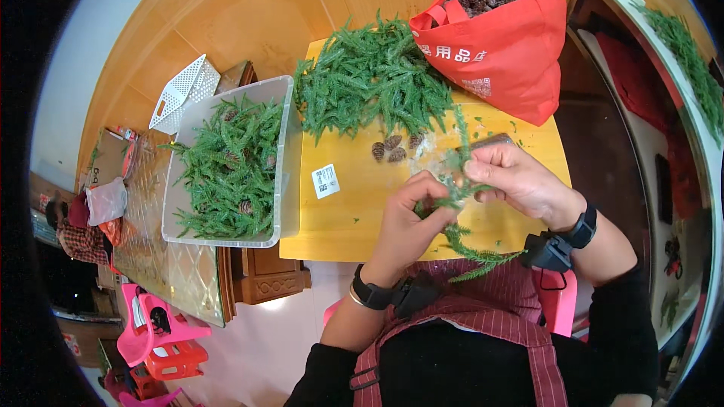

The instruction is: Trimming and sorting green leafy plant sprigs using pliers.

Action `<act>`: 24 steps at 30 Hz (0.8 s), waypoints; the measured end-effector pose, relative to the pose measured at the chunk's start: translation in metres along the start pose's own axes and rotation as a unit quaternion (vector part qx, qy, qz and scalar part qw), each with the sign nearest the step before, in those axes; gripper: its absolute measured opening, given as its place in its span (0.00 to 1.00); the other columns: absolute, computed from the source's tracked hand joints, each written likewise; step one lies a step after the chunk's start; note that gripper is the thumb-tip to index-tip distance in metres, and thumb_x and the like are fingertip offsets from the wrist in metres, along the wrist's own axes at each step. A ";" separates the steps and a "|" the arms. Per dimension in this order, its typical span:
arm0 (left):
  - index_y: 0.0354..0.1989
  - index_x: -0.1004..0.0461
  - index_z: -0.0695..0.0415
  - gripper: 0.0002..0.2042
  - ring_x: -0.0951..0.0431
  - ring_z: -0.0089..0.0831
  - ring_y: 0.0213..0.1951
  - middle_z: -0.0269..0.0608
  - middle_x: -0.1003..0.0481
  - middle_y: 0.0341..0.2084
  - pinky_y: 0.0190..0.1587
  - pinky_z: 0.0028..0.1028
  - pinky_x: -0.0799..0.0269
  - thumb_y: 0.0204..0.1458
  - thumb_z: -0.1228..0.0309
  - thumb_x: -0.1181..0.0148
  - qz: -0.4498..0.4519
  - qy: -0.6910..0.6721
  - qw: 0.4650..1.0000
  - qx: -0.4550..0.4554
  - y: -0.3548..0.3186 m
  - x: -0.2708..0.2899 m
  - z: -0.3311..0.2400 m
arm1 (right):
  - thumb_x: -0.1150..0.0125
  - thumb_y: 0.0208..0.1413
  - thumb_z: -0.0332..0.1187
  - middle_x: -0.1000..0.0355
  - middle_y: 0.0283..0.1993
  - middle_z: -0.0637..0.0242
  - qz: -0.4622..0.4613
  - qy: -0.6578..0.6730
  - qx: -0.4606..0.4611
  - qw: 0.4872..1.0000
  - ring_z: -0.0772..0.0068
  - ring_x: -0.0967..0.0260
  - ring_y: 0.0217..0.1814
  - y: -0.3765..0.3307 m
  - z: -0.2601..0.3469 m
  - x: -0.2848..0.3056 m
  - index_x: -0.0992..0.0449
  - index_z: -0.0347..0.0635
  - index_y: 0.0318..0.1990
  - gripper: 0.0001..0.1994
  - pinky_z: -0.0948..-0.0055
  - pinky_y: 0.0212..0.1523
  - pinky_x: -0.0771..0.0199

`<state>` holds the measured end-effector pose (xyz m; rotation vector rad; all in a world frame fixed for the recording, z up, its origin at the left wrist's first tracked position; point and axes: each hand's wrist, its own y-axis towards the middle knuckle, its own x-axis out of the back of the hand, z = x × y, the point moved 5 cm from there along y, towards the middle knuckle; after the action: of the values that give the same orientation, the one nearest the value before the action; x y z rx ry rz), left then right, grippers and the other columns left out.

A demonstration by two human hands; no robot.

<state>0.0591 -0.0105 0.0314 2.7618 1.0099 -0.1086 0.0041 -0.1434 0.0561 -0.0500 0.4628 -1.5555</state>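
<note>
My left hand [411, 215] and right hand [513, 177] both pinch one green fir sprig [456, 203] above the yellow table [354, 211], near three pine cones [388, 149].

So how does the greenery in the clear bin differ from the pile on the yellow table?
The sprigs in the bin lie contained in a clear plastic tub, with pine cones mixed among them; the pile lies loose on the yellow table, its cones lying apart beside it. The bin sits left of the table, the pile beside the red bag. Both are the same kind of green needle sprigs.
</note>
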 end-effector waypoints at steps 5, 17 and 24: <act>0.27 0.35 0.57 0.08 0.35 0.13 0.23 0.26 0.34 0.23 0.25 0.14 0.40 0.46 0.76 0.40 -0.038 -0.124 0.988 0.086 -0.001 0.000 0.008 | 0.49 0.57 0.39 0.31 0.39 0.70 -0.027 0.056 0.082 0.995 0.82 0.33 0.38 -0.009 0.007 0.006 0.30 0.38 0.42 0.13 0.83 0.35 0.34; 0.38 0.31 0.60 0.08 0.32 0.17 0.25 0.29 0.31 0.23 0.29 0.17 0.35 0.49 0.76 0.43 -0.068 -0.190 0.976 0.080 0.003 -0.007 0.003 | 0.42 0.51 0.27 0.32 0.29 0.75 -0.023 -0.098 0.148 0.984 0.88 0.37 0.31 -0.009 -0.001 0.003 0.30 0.39 0.34 0.05 0.85 0.33 0.36; 0.38 0.31 0.61 0.08 0.30 0.22 0.24 0.37 0.28 0.26 0.28 0.20 0.33 0.50 0.77 0.45 -0.052 -0.284 0.955 0.072 0.000 -0.012 0.004 | 0.46 0.55 0.30 0.30 0.31 0.71 0.032 -0.012 0.108 0.994 0.83 0.34 0.32 -0.011 -0.008 -0.005 0.31 0.39 0.34 0.04 0.83 0.34 0.33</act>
<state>0.0498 -0.0185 0.0289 2.5405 1.0040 -0.9621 -0.0083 -0.1372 0.0530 0.1123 0.2734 -1.5322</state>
